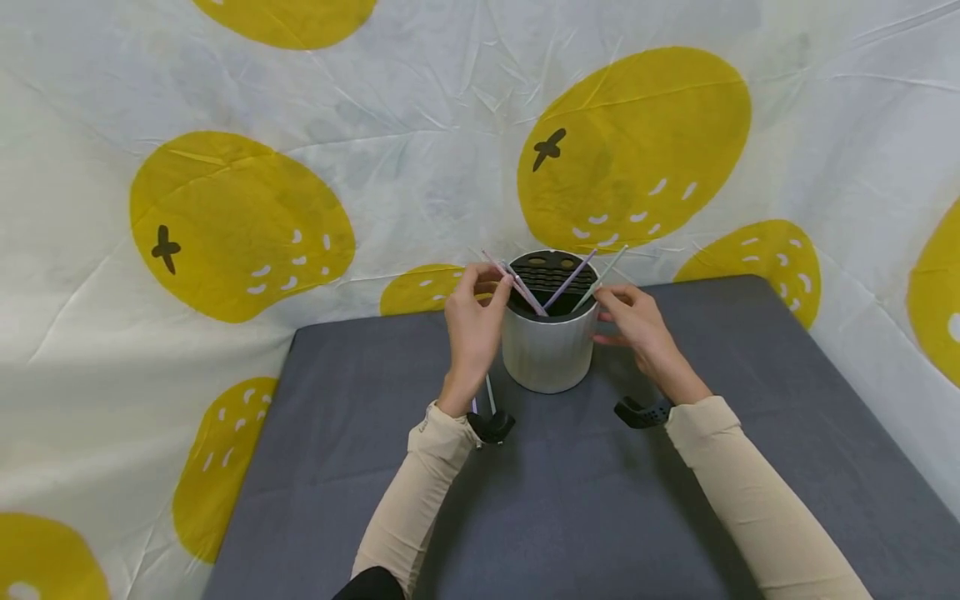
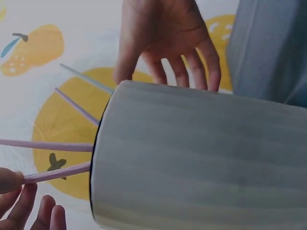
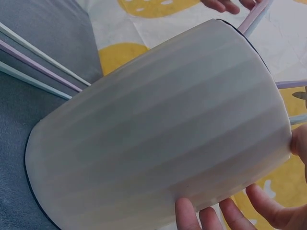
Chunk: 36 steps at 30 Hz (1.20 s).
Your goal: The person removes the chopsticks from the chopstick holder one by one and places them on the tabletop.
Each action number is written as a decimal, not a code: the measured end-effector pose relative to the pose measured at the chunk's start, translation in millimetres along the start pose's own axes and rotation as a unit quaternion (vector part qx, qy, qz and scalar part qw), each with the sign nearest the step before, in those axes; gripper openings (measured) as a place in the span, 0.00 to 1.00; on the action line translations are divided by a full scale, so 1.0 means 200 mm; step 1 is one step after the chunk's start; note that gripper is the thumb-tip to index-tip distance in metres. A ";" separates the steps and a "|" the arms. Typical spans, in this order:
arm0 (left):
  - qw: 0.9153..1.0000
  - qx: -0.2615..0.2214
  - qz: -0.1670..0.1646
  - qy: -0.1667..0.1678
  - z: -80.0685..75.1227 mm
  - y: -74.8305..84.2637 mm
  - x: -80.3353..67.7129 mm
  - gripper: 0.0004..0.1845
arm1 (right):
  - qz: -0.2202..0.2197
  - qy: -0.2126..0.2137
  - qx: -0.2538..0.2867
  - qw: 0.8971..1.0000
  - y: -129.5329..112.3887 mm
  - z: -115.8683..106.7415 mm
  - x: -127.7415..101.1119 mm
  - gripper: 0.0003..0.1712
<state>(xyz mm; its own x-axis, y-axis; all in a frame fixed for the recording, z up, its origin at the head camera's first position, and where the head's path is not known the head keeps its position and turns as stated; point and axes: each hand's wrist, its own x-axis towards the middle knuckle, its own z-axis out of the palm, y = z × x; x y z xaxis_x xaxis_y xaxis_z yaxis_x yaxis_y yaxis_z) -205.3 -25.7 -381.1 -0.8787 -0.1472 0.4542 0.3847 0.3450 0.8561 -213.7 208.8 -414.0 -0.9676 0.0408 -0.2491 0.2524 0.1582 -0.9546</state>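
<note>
A pale ribbed cylindrical holder [image 1: 549, 354] with a black slotted insert [image 1: 551, 265] stands upright near the table's back edge. My left hand [image 1: 476, 321] pinches a pink stick [image 2: 57, 172] by its upper part at the holder's left; the lower end is hidden inside. Another pink stick [image 2: 48, 145], a purple stick [image 1: 572, 279] and a pale green stick [image 1: 602, 279] lean in the opening, shaped like thin chopsticks. On the right side my right hand [image 1: 637, 329] holds the holder, thumb at its rim [image 3: 300, 141] and fingertips [image 3: 186, 215] against its wall.
Several thin pastel sticks [image 3: 41, 64] lie on the grey table [image 1: 360, 417] to the holder's left, partly hidden by my left wrist in the head view. Behind the table hangs a white cloth [image 1: 420, 192] with yellow fruit prints.
</note>
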 end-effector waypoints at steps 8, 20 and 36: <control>0.994 -0.104 0.001 0.030 -0.04 0.02 0.03 0.10 | 0.000 -0.001 0.004 1.000 0.01 0.00 0.00 0.38; 0.970 -0.240 0.004 0.040 -0.12 0.07 0.06 0.13 | 0.004 0.002 0.000 1.000 0.00 0.01 0.00 0.37; 0.943 -0.316 0.004 0.104 -0.32 0.14 0.17 0.15 | 0.007 0.002 -0.001 1.000 -0.02 0.00 0.00 0.37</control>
<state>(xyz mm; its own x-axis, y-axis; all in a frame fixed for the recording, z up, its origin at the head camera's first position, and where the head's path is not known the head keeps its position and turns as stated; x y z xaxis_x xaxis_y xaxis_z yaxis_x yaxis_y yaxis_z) -206.9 -80.5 -325.2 -0.8255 -0.3480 0.4444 0.5412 -0.2646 0.7982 -215.0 207.9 -410.7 -0.9642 0.0459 -0.2611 0.2651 0.1593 -0.9510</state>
